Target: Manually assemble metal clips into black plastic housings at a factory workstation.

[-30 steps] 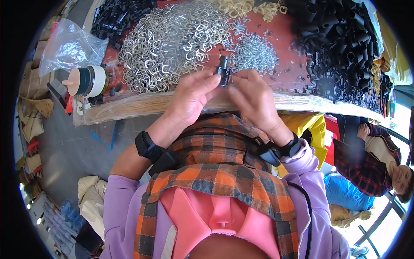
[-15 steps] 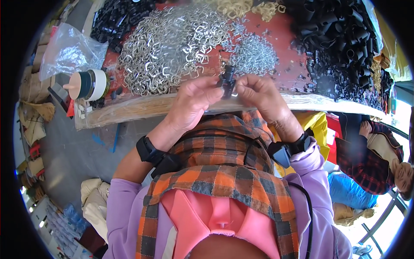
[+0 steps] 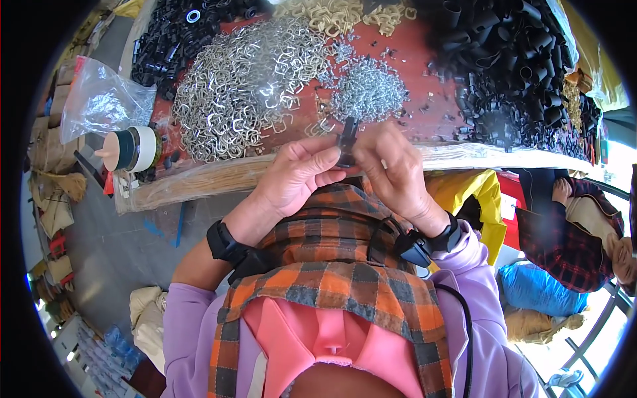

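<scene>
Between my hands, just over the near edge of the red tabletop, is a small black plastic part (image 3: 348, 136) with a narrow upright piece. My left hand (image 3: 302, 169) pinches it from the left with thumb and fingers. My right hand (image 3: 395, 166) is bent in close on its other side, the fingers curled toward it; whether they grip the part or some tiny piece is hidden. Beyond my hands lies a heap of small silver screws or similar fasteners (image 3: 369, 89). A large pile of bent silver metal hooks (image 3: 232, 93) spreads to the left of it.
Black tube-like parts (image 3: 524, 66) are heaped at the right, more black parts (image 3: 162, 53) at the far left. Yellowish rings (image 3: 332, 16) lie at the back. A lidded jar (image 3: 133, 149) and a clear plastic bag (image 3: 106, 99) stand left. Another person (image 3: 577, 232) sits at the right.
My right hand has turned and closed in over the black part, its fingers now more curled downward. The part's narrow piece now points more upright. The view has shifted slightly.
</scene>
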Demonstrator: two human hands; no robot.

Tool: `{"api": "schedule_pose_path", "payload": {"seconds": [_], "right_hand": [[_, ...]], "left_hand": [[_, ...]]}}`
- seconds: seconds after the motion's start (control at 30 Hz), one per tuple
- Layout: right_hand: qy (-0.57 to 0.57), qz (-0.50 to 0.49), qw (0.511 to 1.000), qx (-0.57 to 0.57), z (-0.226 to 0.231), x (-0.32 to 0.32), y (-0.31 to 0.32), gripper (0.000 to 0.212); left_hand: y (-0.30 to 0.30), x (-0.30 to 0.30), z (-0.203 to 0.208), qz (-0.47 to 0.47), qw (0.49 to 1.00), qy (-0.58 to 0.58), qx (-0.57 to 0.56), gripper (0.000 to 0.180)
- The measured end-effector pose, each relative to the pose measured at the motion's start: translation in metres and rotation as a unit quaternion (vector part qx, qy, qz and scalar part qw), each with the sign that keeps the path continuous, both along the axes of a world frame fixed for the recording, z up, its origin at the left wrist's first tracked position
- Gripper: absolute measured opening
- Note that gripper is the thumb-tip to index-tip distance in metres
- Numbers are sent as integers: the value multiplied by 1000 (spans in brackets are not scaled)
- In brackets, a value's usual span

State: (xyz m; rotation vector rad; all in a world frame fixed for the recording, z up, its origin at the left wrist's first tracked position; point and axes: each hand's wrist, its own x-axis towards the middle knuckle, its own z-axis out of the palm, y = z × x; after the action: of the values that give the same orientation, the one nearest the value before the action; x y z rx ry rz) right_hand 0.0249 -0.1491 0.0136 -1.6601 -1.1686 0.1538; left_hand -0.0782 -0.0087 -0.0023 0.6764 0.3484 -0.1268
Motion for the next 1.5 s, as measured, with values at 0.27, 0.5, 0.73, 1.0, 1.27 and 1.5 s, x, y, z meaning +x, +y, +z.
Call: {"api": "schedule_pose_path", "payload": {"seconds": [0.27,0.5,0.73,1.0,1.27,1.5], "right_hand": [[-165,30,986,-24,1,-3,5,14],[164,8,975,-152,3,-7,4,14],[181,139,965,-133,8,35,5,10],[-314,-112,906,-260,-8,159,53,10],[-133,-97,961,-221,-41,172,62,13],[471,-77,878,-35,-21,104,7,12]], "left_hand": [[8,-4,-1,-22,999,-5,-25,26],[12,-6,3,-47,996,45,59,22],[20,-4,4,-68,994,44,75,24],[39,-10,3,4,997,61,46,23],[44,-14,1,39,997,55,37,21],[25,-6,2,20,999,34,34,20]]}}
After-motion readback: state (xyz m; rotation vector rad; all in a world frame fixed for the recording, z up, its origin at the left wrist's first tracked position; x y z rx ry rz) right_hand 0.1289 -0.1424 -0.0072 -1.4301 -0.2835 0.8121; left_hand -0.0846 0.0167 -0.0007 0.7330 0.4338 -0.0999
